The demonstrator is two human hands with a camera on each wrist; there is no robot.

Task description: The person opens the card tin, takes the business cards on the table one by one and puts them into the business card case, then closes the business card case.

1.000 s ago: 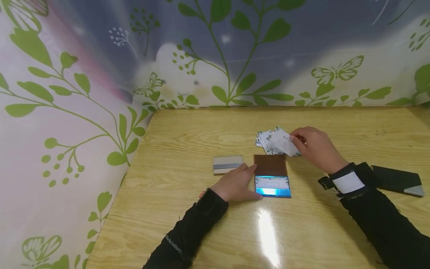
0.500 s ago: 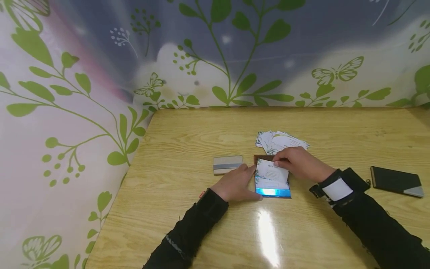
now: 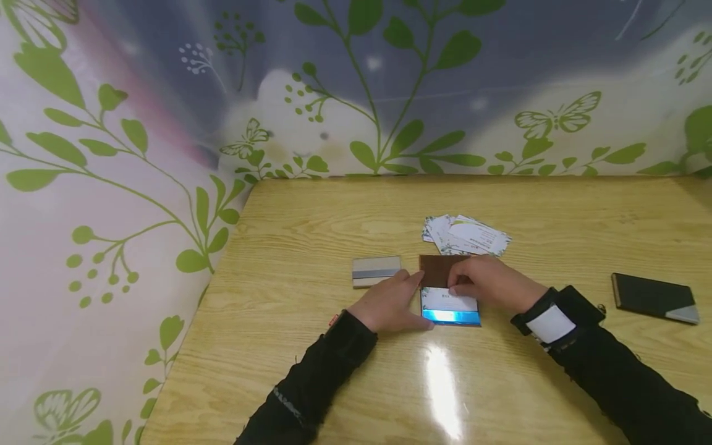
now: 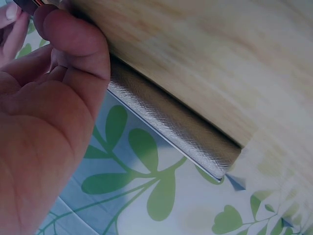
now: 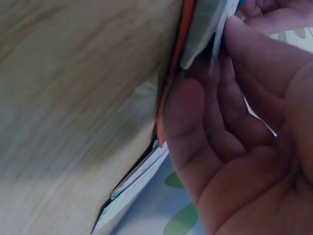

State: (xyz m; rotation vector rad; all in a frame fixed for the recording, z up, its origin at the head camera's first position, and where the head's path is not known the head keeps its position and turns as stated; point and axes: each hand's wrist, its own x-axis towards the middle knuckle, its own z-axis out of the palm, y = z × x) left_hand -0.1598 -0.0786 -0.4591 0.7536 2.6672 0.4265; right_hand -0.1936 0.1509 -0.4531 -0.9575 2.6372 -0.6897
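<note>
An open card case is seen lying flat on the wooden desk, its long axis running from the desk's near edge toward the leaf-patterned backdrop. The brown lid points away from the person, while the shiny blue tray points toward them. A white card is pinched at its far edge by the right hand, thumb and fingers curled on it, and is held lengthwise in the tray; in the right wrist view the card's edge is seen pressed between thumb and fingers. The case's left edge is steadied by the left hand, thumb along the near side and index finger at the lid's corner; the fingers are bent against the case rather than wrapped round it.

Beyond the case, on the backdrop side and just apart from the lid, a loose fan of printed cards is spread on the desk. To the left of the case, just past the left hand's knuckles, a closed silver card case is laid flat; its textured side is shown in the left wrist view. Well to the right of the open case, a closed black card case with a grey corner is laid flat.
</note>
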